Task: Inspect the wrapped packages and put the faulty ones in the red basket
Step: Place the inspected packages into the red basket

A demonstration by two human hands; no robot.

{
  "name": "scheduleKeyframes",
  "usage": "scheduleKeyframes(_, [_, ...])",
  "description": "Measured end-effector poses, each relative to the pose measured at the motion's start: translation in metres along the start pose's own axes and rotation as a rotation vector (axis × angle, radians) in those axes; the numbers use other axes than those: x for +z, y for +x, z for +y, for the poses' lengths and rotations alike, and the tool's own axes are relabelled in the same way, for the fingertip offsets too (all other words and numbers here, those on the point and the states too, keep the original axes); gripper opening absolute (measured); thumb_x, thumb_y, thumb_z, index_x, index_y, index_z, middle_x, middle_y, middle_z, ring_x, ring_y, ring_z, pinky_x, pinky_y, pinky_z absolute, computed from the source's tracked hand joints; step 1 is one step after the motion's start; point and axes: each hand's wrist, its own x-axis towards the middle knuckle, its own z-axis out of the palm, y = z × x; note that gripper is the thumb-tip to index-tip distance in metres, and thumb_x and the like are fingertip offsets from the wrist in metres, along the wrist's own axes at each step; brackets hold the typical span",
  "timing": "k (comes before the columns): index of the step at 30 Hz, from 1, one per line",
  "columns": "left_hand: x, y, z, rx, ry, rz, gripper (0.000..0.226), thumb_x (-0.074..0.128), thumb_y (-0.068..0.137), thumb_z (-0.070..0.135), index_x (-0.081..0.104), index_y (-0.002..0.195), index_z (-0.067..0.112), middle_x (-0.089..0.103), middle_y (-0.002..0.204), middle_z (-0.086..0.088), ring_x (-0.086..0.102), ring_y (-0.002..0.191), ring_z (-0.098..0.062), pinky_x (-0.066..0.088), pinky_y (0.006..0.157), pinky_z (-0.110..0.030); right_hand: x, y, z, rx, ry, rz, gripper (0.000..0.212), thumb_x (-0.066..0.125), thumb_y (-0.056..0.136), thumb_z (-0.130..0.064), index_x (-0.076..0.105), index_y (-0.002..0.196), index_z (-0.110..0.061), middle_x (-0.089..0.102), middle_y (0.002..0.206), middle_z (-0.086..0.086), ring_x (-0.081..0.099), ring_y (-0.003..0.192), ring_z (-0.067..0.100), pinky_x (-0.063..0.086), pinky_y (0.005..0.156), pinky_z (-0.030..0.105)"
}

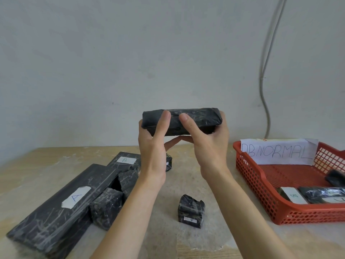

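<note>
Closest to me, a small black wrapped block with an A label (191, 211) sits alone on the tan bench (28, 161), with bare room all around it. Long flat black wrapped packages (56, 206) lie on the left. The red plastic basket (261, 186) sits on the right. Higher up, my left hand (152, 144) and right hand (211, 144) hold a black wrapped brick-shaped package (197, 118) in the air, fingers (173, 142) clamped around it.

Grey wall (130, 53) (cable (265, 71) at rt), wood table (56, 154)
</note>
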Motion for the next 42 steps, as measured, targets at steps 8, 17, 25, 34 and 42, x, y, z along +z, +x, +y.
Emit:
scheduleKeyframes(8, [0.003, -0.003, -0.002, -0.017, 0.002, -0.007, 0.053, 0.063, 0.100, 0.054, 0.061, 0.134, 0.013, 0.075, 0.127, -0.008, 0.074, 0.117, -0.022, 0.066, 0.086, -0.045, -0.005, 0.004, 0.000, 0.025, -0.015, -0.029, 0.053, 0.089, 0.083, -0.039, 0.062, 0.121, -0.015, 0.076, 0.110, 0.001, 0.076, 0.097, 0.009, 0.064, 0.071, 0.031])
scheduleKeyframes(17, [0.000, 0.001, -0.003, -0.041, -0.065, 0.054, 0.052, 0.057, 0.103, 0.058, 0.062, 0.139, 0.021, 0.069, 0.138, -0.006, 0.067, 0.127, -0.025, 0.065, 0.083, -0.043, -0.006, 0.011, -0.002, 0.046, 0.060, 0.022, 0.020, 0.057, 0.109, -0.041, 0.069, 0.104, -0.025, 0.072, 0.091, -0.010, 0.074, 0.085, 0.004, 0.063, 0.064, 0.034])
scheduleKeyframes(25, [0.003, 0.000, -0.004, -0.010, 0.029, -0.013, 0.067, 0.068, 0.089, 0.056, 0.055, 0.144, 0.019, 0.061, 0.149, -0.004, 0.064, 0.132, -0.019, 0.066, 0.083, -0.041, -0.008, 0.006, -0.001, 0.051, -0.035, -0.011, 0.055, 0.094, 0.076, -0.043, 0.064, 0.119, -0.024, 0.077, 0.108, -0.006, 0.077, 0.094, 0.009, 0.061, 0.066, 0.026])
scheduleKeyframes(34, [-0.008, 0.007, 0.008, 0.026, 0.229, -0.070, 0.037, 0.081, 0.090, 0.022, 0.064, 0.122, 0.019, 0.078, 0.108, 0.010, 0.075, 0.104, -0.007, 0.066, 0.082, -0.037, -0.019, 0.017, -0.013, 0.151, -0.108, -0.124, 0.039, 0.067, 0.095, -0.061, 0.072, 0.115, -0.028, 0.081, 0.105, -0.009, 0.078, 0.097, 0.006, 0.067, 0.079, 0.039])
scheduleKeyframes(42, [0.002, 0.002, 0.008, -0.117, 0.222, -0.139, 0.032, 0.074, 0.097, 0.008, 0.065, 0.127, 0.011, 0.078, 0.115, -0.004, 0.076, 0.102, -0.019, 0.062, 0.068, -0.031, -0.066, 0.025, -0.060, 0.110, -0.206, -0.205, 0.018, 0.073, 0.099, -0.022, 0.074, 0.117, -0.019, 0.083, 0.101, 0.001, 0.080, 0.098, 0.021, 0.064, 0.087, 0.037])
